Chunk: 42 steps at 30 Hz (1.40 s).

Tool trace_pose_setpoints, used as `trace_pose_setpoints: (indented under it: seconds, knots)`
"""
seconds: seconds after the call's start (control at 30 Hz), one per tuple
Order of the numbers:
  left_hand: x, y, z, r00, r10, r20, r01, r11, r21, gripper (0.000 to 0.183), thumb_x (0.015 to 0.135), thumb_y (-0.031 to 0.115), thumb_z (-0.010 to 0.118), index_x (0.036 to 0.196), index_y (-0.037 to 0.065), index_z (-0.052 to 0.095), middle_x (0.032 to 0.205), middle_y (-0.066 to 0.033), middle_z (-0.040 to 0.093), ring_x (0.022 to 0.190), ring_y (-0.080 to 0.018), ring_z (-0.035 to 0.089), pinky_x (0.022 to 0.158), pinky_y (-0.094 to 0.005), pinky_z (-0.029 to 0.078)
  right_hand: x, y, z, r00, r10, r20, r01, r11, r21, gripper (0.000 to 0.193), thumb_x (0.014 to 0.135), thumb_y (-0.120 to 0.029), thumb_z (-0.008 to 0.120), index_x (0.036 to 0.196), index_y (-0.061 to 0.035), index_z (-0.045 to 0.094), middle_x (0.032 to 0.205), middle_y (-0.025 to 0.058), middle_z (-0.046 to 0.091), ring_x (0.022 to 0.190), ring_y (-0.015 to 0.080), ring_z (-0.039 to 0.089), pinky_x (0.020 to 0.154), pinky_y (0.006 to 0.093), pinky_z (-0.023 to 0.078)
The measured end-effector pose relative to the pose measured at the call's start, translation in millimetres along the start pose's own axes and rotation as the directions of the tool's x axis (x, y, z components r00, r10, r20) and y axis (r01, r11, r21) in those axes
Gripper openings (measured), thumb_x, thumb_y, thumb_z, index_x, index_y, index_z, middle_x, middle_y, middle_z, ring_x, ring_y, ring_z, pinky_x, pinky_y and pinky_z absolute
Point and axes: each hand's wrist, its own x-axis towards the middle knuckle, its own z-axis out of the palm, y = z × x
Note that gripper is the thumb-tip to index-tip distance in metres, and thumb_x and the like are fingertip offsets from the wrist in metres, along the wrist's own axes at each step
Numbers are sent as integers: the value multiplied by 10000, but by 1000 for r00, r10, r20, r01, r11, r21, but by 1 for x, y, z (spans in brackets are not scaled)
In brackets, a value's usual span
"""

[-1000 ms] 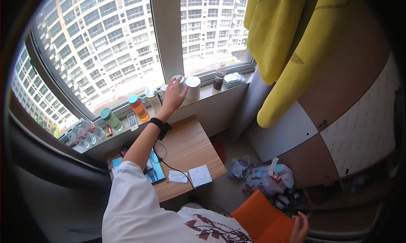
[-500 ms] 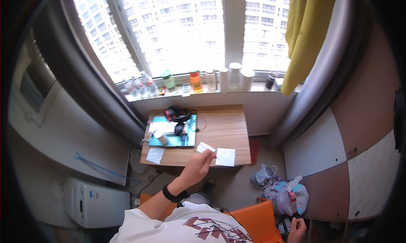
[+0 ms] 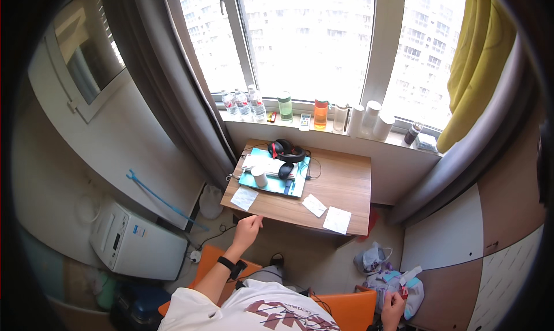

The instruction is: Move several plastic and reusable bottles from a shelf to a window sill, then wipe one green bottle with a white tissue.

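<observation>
Head view: leftmost paper sheet (image 3: 244,198) just beyond clenched fingers (image 3: 254,222) of left hand (image 3: 246,233).

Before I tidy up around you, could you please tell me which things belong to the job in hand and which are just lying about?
Probably in use, being nearest the left hand:
- left paper sheet
- desk

Apparently lying about:
- headphones
- green bottle
- orange bottle
- yellow cloth

Bright window (image 3: 311,48) glare, probably overexposed
</observation>
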Motion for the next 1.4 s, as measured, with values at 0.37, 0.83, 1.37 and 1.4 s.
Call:
trace_pose_setpoints:
  seconds: [0.37, 0.83, 1.37, 1.4]
  knots:
    - [121, -237, 18, 923, -56, -382, 107, 988, 115, 311, 909, 211, 669, 1159, 30, 635, 1156, -195, 631, 1064, -402, 596, 897, -467, 492, 13, -100, 64, 999, 38, -14, -40, 965, -258, 330, 1009, -277, 560, 986, 39, 651, 851, 252, 653, 765, 344, 600, 748, 427, 489]
    - [153, -310, 43, 989, -17, -144, 89, 859, 504, 669, 878, 341, 690, 1439, 38, 487, 1537, -246, 363, 1424, -428, 321, 1201, -524, 221, 25, -281, 121, 996, -64, 63, 83, 923, -375, 231, 960, -208, 626, 961, 17, 674, 823, 193, 662, 769, 312, 652, 697, 405, 496]
    - [121, -279, 66, 966, 131, 222, -245, 734, 633, 714, 886, 210, 642, 1502, -9, 354, 1560, -260, 329, 1461, -405, 294, 1216, -483, 229, 76, -218, 129, 989, 28, 143, -13, 994, -108, 250, 940, -185, 657, 967, 61, 694, 751, 132, 733, 702, 179, 717, 663, 285, 537]
    - [121, -281, 70, 964, 120, 235, -247, 724, 644, 645, 907, 111, 591, 1498, -5, 360, 1560, -250, 338, 1459, -390, 311, 1212, -476, 245, 81, -213, 128, 988, 34, 152, -21, 997, -80, 242, 950, -179, 652, 951, 62, 681, 743, 107, 716, 689, 149, 689, 647, 274, 523]
